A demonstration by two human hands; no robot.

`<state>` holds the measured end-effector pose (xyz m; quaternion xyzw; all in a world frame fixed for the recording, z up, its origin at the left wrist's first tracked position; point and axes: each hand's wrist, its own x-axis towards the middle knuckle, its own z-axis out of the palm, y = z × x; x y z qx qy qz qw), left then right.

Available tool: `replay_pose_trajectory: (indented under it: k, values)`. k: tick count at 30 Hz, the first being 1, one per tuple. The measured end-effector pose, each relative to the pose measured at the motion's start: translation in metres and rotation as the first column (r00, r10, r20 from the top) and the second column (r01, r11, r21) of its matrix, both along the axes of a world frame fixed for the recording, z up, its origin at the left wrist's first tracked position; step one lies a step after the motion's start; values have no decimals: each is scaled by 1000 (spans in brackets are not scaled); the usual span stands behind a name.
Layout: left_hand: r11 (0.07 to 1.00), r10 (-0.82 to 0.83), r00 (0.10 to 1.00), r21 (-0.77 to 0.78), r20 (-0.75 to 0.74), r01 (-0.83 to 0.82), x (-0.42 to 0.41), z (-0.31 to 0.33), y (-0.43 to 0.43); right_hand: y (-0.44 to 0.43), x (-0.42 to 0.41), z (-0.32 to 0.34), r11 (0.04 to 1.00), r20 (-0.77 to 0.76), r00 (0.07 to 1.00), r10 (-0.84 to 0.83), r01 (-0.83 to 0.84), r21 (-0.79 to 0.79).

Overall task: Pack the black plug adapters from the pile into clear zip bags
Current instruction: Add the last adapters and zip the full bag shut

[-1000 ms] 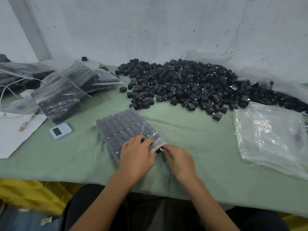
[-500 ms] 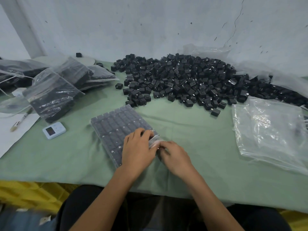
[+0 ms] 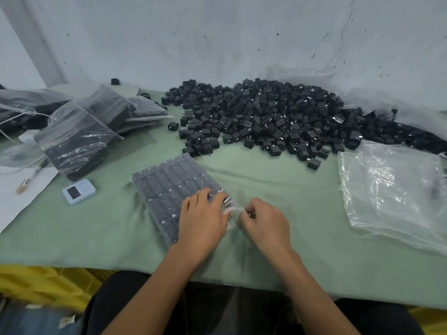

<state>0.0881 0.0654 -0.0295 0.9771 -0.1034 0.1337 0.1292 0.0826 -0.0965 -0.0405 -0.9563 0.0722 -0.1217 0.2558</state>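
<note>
- filled bag (image 3: pixel 169 187) near table's (image 3: pixel 278 189) front edge, middle
- left hand (image 3: pixel 203 218) flat on it, fingers straight, pressing
- right hand (image 3: pixel 264 221) fingers pinched on the bag's mouth
- adapter pile (image 3: pixel 278 117) along far edge

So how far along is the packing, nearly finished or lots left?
Far from finished. Done: several filled bags lie stacked at the left. In hand: a flat bag of adapters in rows; the left hand presses on it while the right hand pinches its open end, probably sealing it. Left: a big pile of loose adapters farther back, with empty bags at the right.
</note>
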Motion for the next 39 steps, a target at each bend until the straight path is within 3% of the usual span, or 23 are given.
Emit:
replay_pose_trajectory:
  k: [11,13,15,17,20,23,25,28,36,38,39]
  values:
    - [994,-9,999,106,-39,13,-1,0,-4,-5,-9,0,999,20,998,54,-54,-4]
    - [995,-6,999,101,-47,10,-1,-1,-4,-18,-9,7,979,-95,977,190,-181,95]
    - [997,-2,999,82,-48,6,-1,-1,-4,-45,4,20,914,-166,933,320,-258,313]
    - [998,0,999,65,-52,3,-1,-2,-4,-81,33,32,926,-49,980,194,-166,339]
    - [999,1,999,54,-51,2,-2,-3,-3,-131,89,42,990,77,988,-137,134,39]
    - [999,-2,998,36,-55,4,-2,-2,-3,-163,127,34,969,-112,972,-206,187,-160]
    - [1000,-9,999,21,-47,10,-2,-2,-3,-176,137,23,961,-167,962,-216,179,-213]
    - [999,-13,999,40,-48,15,-1,-2,-3,-189,144,16,955,-102,962,-252,230,-186]
    - [999,-14,997,46,-75,17,-1,-2,-2,-192,143,30,975,-228,959,-166,124,-185]
    - [998,-15,997,52,-75,19,-1,-2,-2,-174,123,39,995,-157,983,-90,84,-48]
    - [998,-16,997,56,-73,20,-1,-1,-3,-163,109,44,993,-111,992,-63,74,97]
